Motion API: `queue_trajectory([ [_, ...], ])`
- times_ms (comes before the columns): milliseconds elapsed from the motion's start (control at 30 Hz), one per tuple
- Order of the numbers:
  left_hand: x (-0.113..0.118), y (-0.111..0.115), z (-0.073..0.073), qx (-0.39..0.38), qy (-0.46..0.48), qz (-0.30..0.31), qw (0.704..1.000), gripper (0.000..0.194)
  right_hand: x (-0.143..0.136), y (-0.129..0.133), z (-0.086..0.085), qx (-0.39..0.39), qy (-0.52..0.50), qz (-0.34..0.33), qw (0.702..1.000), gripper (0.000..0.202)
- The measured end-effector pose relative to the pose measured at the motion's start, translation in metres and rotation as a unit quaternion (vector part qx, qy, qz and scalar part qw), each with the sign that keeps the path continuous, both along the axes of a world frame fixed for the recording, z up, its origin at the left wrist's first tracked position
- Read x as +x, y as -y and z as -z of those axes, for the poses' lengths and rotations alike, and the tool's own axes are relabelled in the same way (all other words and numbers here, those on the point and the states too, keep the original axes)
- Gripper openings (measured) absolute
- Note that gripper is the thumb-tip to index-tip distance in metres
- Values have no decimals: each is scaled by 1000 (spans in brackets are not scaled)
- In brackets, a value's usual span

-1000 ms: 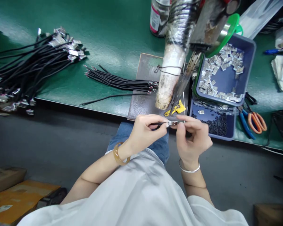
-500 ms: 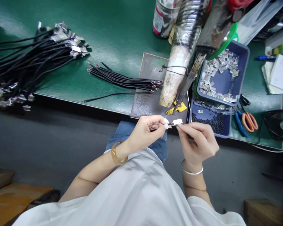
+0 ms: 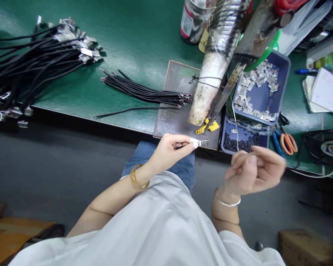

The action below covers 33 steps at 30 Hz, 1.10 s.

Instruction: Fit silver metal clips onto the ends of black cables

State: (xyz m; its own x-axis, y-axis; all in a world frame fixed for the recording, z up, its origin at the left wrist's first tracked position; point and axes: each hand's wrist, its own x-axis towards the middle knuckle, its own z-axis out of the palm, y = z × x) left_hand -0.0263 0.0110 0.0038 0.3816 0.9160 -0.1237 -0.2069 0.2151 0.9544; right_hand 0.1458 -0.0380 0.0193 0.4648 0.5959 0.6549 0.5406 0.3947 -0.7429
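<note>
My left hand is closed in a pinch, with white coverings on the thumb and index fingertips. From that pinch a small metal USB connector sticks out to the right, in front of the board's edge. My right hand, slightly blurred, is raised to the right with its fingers curled. A thin pale wire runs down from the clamped metal tool to its fingertips. Black cables with stripped ends lie over the dark board, and one lies apart in front.
A blue bin of metal connectors stands behind a lower bin of small black pieces. Orange-handled pliers lie to the right. A taped duct hangs over the board. Finished-looking cables are heaped at left.
My right hand has moved right, away from the connector, and the pale wire now slants with it. In my left hand the connector has turned and shows a different side.
</note>
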Motion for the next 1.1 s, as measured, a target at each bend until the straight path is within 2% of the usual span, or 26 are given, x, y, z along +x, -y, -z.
queue_trajectory([
  [67, 3, -2, 1, -3, 2, -16, 1000, 12, -2, -3, 2, 50, 21, 21, 998, 20],
  [133, 5, -4, 1, -6, 3, -31, 999, 9, -5, -4, 6, 12, 57, 12, 998, 24],
  [233, 9, -6, 1, -1, 0, -48, 999, 10, -9, -4, 12, -64, 129, -41, 989, 18],
  [367, 14, -7, 0, 51, -56, -77, 994, 12, -10, -7, 18, -95, 196, -83, 972, 19],
  [533, 21, -7, 2, 180, -138, -126, 966, 13, -11, -13, 20, -89, 214, -76, 970, 18],
  [700, 21, -8, 0, 255, -175, -144, 940, 12, -10, -17, 19, -82, 209, -82, 971, 16],
  [900, 20, -9, -6, 293, -165, -162, 928, 11, -12, -17, 14, -83, 212, -73, 971, 19],
  [1100, 20, -10, -6, 279, -167, -156, 933, 11, -11, -14, 13, -79, 227, -83, 967, 19],
])
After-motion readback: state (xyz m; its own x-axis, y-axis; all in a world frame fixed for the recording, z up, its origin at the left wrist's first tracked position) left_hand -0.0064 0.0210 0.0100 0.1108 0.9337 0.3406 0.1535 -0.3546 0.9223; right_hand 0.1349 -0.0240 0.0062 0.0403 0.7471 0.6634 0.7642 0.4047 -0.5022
